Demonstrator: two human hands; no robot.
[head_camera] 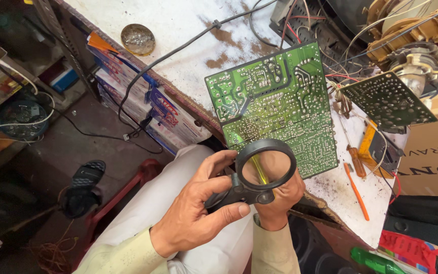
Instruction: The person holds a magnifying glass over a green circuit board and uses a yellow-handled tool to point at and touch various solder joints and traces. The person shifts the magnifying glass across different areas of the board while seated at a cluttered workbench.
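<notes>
My left hand (pixel 196 210) is shut on the black handle of a round magnifying glass (pixel 243 192), held over the near edge of a green circuit board (pixel 280 96). The board stands tilted, solder side toward me, on the stained white workbench (pixel 178 20). My right hand (pixel 281 202) grips the board's lower edge behind the lens. Part of that hand and a thin yellow object show through the glass; what the yellow object is I cannot tell.
A smaller dark circuit board (pixel 389 99) with wires hangs at the right near a coil assembly (pixel 411 40). A brown-handled screwdriver (pixel 356 160) and an orange tool (pixel 357 192) lie on the bench. A round tin (pixel 138 39), black cable (pixel 178 50), cardboard box (pixel 432 152) and floor sandal (pixel 84 182) surround me.
</notes>
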